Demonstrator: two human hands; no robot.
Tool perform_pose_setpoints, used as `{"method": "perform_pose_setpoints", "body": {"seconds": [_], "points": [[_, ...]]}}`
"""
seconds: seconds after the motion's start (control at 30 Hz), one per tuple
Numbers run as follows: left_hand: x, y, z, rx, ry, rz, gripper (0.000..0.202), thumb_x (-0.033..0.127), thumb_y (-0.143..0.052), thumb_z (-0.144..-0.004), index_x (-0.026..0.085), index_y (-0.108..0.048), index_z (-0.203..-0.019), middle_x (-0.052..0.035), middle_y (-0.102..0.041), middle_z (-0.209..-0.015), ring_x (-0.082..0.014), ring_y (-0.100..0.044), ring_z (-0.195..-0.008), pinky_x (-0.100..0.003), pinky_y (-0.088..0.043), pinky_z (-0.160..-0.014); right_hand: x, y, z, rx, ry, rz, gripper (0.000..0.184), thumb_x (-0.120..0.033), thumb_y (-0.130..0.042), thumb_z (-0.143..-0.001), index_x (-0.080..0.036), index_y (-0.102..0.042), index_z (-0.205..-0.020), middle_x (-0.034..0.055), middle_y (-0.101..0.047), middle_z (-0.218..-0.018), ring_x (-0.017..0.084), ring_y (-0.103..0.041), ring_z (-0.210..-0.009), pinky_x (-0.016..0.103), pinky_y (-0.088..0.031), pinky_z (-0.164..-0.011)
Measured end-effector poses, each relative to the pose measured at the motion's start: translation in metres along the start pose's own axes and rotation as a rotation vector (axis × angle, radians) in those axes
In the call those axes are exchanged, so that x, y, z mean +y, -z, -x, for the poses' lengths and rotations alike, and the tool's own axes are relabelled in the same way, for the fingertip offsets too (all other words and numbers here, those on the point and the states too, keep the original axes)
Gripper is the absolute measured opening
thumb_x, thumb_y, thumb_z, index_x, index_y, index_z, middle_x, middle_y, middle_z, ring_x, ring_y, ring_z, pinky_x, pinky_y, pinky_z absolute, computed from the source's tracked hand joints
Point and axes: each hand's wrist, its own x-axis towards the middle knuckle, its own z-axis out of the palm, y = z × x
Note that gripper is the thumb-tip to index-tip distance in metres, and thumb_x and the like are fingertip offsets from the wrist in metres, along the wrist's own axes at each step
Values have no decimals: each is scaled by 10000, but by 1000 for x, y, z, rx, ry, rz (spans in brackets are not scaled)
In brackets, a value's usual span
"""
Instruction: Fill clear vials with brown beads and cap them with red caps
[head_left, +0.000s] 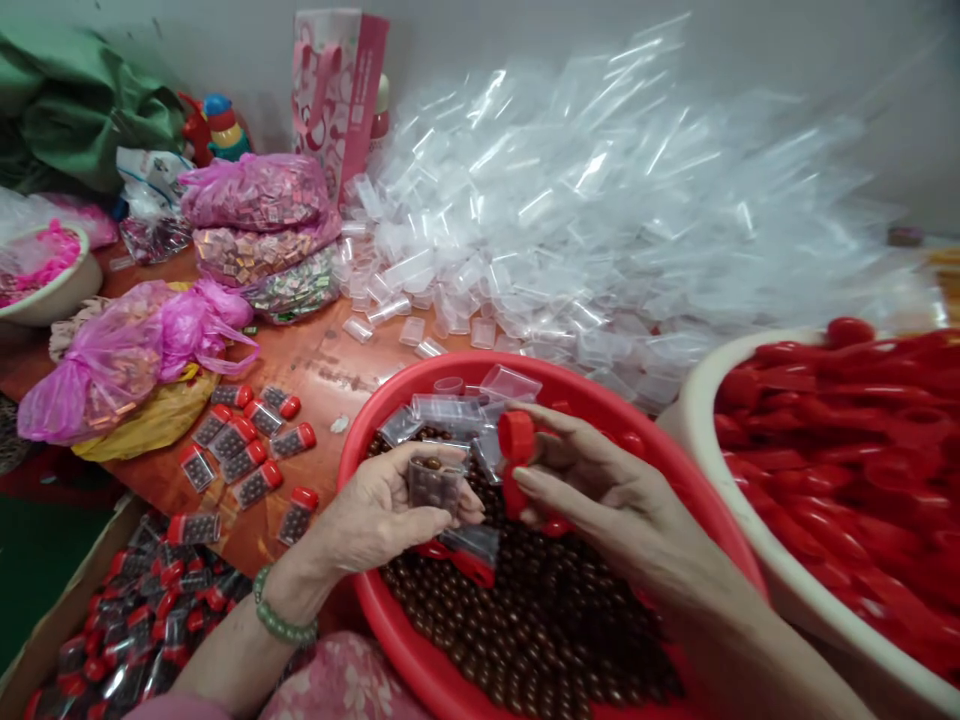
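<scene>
My left hand (382, 510) is closed around a small clear plastic container (435, 488) filled with dark brown balls, its top uncapped. In my right hand (592, 480) a red plastic cap (516, 440) is pinched between thumb and fingers, just right of the container and apart from it. Both hands are over a red basin (420, 385) holding many glossy brown balls (540, 610). Several empty clear containers (450, 410) lie on the balls at the basin's far side, and a few red caps show beneath my hands.
A white tub (701, 420) of red caps (847, 470) stands at the right. Clear containers (585, 220) are heaped at the back. Filled, capped containers (247, 455) lie on the table (322, 360) and in a box (142, 620) at lower left. Pink bags (255, 195) sit behind.
</scene>
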Motion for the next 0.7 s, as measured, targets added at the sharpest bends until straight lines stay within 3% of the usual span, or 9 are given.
{"method": "perform_pose_setpoints", "body": {"seconds": [0.2,0.33,0.47,0.7], "points": [[-5,-18,-2,103,92,24,441,238,-831,-663,152,-598,-1028,-40,-682,-947,-121,-671,-788,-275,-496,-795,-6,-10,5,59,-18,-346,499,-367,-709,-802,-263,-482,-1234,-13,-672,-790,106,-620,-511,216,-528,-470],[-9,-34,-5,193,77,-50,457,253,-850,-630,141,-590,-988,-26,-695,-893,-130,-655,-837,-288,-476,-852,-5,-12,8,103,-5,-410,633,-356,-713,-807,-281,-386,-1343,-32,-683,-728,118,-637,-514,220,-545,-487],[-10,-46,-8,235,69,-91,409,275,-840,-629,138,-585,-917,-35,-705,-862,-151,-658,-833,-307,-481,-842,-6,-11,12,83,-9,-382,487,-357,-710,-811,-245,-485,-1229,-31,-690,-679,129,-672,-545,215,-565,-537],[-10,-47,-4,330,54,-307,293,315,-779,-680,136,-619,-849,18,-634,-659,-89,-556,-588,-223,-430,-604,-3,-2,18,224,20,-243,313,-353,-790,-724,-237,-670,-989,-14,-704,-755,100,-656,-611,180,-555,-578]]}}
